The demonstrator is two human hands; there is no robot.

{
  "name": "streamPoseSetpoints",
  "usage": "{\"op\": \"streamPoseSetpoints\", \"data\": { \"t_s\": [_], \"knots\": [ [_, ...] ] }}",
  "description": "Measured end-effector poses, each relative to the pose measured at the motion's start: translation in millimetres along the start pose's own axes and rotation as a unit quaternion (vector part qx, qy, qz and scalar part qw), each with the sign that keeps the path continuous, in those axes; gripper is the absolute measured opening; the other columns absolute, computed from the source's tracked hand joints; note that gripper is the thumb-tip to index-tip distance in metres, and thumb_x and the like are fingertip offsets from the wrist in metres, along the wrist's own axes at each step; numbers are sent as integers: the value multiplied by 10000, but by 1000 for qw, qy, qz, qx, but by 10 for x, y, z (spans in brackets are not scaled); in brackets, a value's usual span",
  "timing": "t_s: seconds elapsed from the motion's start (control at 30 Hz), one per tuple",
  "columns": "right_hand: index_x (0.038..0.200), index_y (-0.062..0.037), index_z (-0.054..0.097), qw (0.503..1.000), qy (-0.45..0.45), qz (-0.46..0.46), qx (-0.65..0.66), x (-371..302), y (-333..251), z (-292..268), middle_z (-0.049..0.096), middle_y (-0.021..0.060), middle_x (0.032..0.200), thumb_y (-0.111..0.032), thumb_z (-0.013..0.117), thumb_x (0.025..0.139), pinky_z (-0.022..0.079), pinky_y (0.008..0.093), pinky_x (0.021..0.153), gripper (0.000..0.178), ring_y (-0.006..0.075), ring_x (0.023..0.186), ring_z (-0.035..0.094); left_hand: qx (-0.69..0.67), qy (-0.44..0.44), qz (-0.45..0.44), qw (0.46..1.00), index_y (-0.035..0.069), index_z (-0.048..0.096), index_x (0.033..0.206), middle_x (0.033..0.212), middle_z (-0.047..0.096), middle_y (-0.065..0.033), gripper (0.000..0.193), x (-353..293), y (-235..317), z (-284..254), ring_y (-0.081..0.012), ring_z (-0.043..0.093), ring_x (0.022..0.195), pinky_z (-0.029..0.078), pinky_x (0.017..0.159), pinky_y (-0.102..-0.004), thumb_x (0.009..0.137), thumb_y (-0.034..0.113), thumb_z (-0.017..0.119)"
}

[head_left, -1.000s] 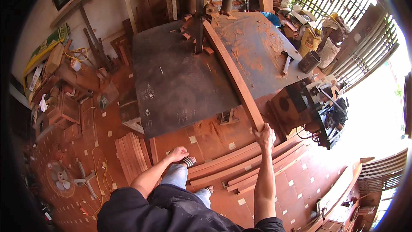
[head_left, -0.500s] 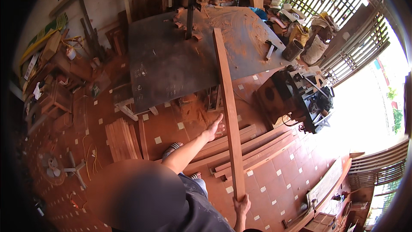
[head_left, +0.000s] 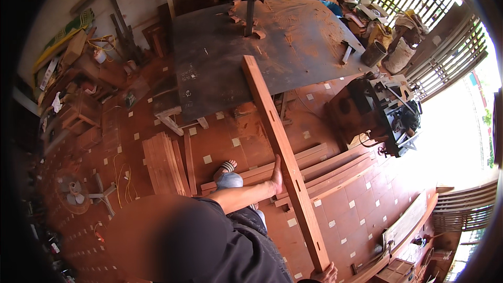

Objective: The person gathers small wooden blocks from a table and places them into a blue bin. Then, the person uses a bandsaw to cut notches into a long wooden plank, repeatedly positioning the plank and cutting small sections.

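Observation:
A long reddish-brown wooden beam (head_left: 281, 149), with several narrow slots cut along its upper face, slants from the table to my lower right. My left hand (head_left: 277, 177) grips its left edge around the middle, the fingers hidden beneath the wood. Near the bottom of the view, my right hand (head_left: 326, 273) is closed around the beam's near end. The far end overlaps the front part of a dark, dusty tabletop (head_left: 209, 68); whether it touches the surface I cannot tell.
Several wooden lengths (head_left: 335, 173) lie on the tiled floor beyond my hands, and a stack of boards (head_left: 161, 165) lies to the left. A dark machine (head_left: 361, 110) stands at right. A vertical metal post (head_left: 251, 5) rises at the table's back, amid sawdust and offcuts.
My left hand has gone from open beside the beam to holding it. The beam has turned, bringing its slotted face up, and its near end has shifted right with my right hand.

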State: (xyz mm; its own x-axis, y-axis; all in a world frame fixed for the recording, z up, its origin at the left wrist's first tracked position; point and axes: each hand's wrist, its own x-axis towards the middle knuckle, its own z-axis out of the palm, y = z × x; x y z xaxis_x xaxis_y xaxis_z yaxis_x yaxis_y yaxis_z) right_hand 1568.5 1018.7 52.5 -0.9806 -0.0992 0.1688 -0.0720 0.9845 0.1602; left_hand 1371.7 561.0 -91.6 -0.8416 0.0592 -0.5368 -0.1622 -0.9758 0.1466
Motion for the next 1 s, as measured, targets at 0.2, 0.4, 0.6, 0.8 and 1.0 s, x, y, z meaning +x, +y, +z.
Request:
{"op": "streamPoseSetpoints", "data": {
  "t_s": [0.2, 0.4, 0.6, 0.8, 1.0],
  "knots": [
    [1222, -85, 603, 994, 109, 24, 11, 513, -661, 338, 650, 164, 1158, -225, 842, 799, 460, 545, 1012, 506, 391, 1147, 629, -35, -1, 36, 999, 50, 664, 1260, 1173, 728, -165, 1101, -343, 1134, 185, -326, 686, 1138, 530, 1022, -517, 799, 1019, 415],
    [1258, -79, 584, 993, 114, 5, 16, 1225, -1652, 622, 611, 147, 1221, -136, 769, 868, 420, 530, 1060, 436, 362, 1208, 592, 551, 69, 137, 820, -11, 754, 1109, 995, 796, -110, 363, -979, 3080, -178, -185, 757, 839, 608, 706, -314, 986, 330, 781],
    [1358, -180, 656, 948, 165, -56, -268, 1070, -1483, 1513, 696, 74, 1289, -355, 668, 957, 431, 618, 1094, 437, 372, 1227, 649, 680, 209, 596, 373, 66, 732, 1191, 1050, 754, -158, 244, -501, 6482, 69, -318, 739, 970, 588, 864, -441, 966, 81, 639],
    [1369, -225, 660, 956, 72, 36, -281, 1787, -2758, 639, 668, 98, 1398, -363, 688, 937, 487, 555, 1057, 454, 339, 1348, 614, 823, 201, 503, 170, 107, 697, 1344, 1391, 669, -108, 377, -16, 8324, -387, -331, 668, 1191, 557, 1014, -466, 980, 92, 599],
    [1508, -112, 491, 895, -27, 414, -163, 1971, -3796, 321, 483, 94, 1540, -234, 762, 917, 467, 499, 1124, 661, 311, 1380, 526, 850, 133, 478, 176, 133, 641, 1432, 1493, 619, -88, 462, 63, 8615, -600, -312, 666, 1215, 556, 985, -462, 976, 76, 585]
  ]
}}
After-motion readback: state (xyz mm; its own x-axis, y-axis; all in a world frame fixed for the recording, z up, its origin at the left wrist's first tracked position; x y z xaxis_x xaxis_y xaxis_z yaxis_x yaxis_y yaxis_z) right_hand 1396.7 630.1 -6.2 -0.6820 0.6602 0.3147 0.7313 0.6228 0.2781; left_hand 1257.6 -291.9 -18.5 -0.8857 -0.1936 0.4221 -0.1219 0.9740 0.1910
